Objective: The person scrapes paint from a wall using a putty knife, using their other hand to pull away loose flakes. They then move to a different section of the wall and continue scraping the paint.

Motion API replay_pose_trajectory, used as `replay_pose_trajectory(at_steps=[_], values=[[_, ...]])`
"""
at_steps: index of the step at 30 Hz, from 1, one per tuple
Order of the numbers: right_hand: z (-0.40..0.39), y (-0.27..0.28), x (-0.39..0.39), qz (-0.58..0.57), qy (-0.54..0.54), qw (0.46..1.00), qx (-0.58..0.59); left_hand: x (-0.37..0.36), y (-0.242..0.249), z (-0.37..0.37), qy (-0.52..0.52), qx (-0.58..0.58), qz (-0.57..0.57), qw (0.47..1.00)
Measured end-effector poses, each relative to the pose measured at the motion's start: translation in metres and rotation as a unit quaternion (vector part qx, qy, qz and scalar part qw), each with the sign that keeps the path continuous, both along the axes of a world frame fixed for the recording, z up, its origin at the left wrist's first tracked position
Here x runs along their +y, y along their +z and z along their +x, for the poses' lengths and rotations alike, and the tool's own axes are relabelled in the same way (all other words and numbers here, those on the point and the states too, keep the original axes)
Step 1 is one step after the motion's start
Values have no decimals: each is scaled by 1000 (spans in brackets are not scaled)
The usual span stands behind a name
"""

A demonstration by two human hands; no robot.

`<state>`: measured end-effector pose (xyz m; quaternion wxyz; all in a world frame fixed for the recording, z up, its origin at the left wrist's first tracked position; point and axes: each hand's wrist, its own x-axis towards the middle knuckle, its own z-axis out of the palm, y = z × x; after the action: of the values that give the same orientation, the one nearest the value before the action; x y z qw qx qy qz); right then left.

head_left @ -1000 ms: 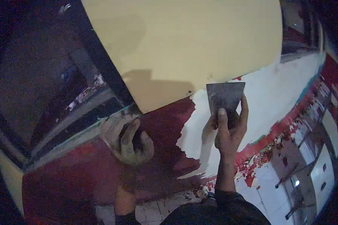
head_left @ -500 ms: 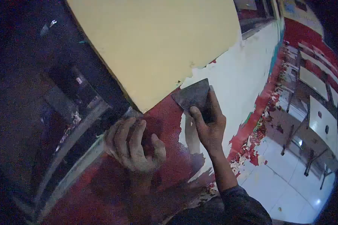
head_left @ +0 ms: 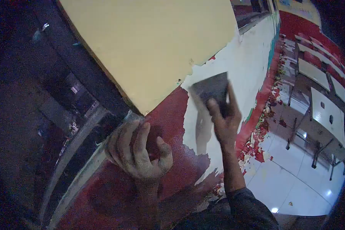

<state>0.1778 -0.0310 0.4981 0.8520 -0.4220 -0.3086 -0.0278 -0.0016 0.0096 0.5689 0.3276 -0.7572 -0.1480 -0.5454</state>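
Observation:
My right hand (head_left: 227, 124) grips a dark, flat, squarish scraper (head_left: 211, 90), its thumb across the near face. The scraper is over the white stripped part (head_left: 253, 57) of the wall, to the right of the ragged edge of the red paint (head_left: 168, 142). My left hand (head_left: 140, 149) is at the left by the wall's corner, its fingers loosely curled and apart, with nothing in it. Its fingertips lie near the lower tip of the cream-painted area (head_left: 153, 50).
Peeled paint flakes (head_left: 262, 153) lie along the foot of the wall on the white tiled floor (head_left: 291, 180). Desks (head_left: 327, 111) with metal legs stand at the right. A window opening (head_left: 251, 13) is at the top, and a dark space lies left of the corner.
My right hand has moved right with the scraper, away from the red paint's edge and further onto the white part. My left hand stays at the corner. The view has shifted slightly.

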Motion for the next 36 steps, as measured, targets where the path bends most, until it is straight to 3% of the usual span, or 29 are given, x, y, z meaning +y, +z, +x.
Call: replay_pose_trajectory(at_steps=[2,4,5,6,8,11,15,16,17,19,20,24,25,26,28,30,31,34,35,36], values=[[-1,5,2,-10,28,999,-13,-1,-1,-2,5,2,-3,1000],[-10,1,0,-74,-2,991,-107,-1,0,-1,0,9,-6,1000],[-7,0,4,-46,-24,993,-106,-1,0,-1,-2,7,-7,1000],[2,3,5,-17,12,999,-28,0,0,-1,-4,6,-6,1000],[7,5,7,11,47,999,5,0,0,-2,-3,8,-7,1000],[-7,-1,5,-51,-53,983,-171,-1,2,0,-6,11,-6,1000],[3,7,5,-16,4,1000,-18,-1,1,-1,-7,13,-7,1000],[-4,6,-1,-84,-24,992,-87,-1,1,0,2,15,-7,1000],[-8,4,-2,-70,-28,988,-134,-1,0,0,5,11,-5,1000],[-6,6,-1,-20,-19,994,-103,-1,0,-1,8,13,-1,1000],[-1,11,-1,15,-5,999,-31,-1,2,-1,14,19,-3,1000],[-15,5,-2,-47,-55,990,-121,-3,3,2,35,18,-8,999],[-9,2,-1,-39,-37,993,-106,-2,2,2,38,18,-6,999],[-2,4,1,8,-8,1000,-12,-3,3,2,38,25,-8,999],[0,6,4,-13,-6,1000,-8,-4,2,1,42,29,-15,999],[-15,5,-5,-100,-13,987,-123,-4,2,2,45,33,-13,998],[-14,0,3,-47,-62,979,-189,-4,2,2,46,37,-11,998],[6,11,2,20,20,999,-18,-2,2,1,31,31,-8,999],[3,6,3,-10,12,1000,-21,-3,2,1,35,31,-11,999],[-1,6,6,-38,-79,985,-150,-3,2,0,38,31,-13,999]])
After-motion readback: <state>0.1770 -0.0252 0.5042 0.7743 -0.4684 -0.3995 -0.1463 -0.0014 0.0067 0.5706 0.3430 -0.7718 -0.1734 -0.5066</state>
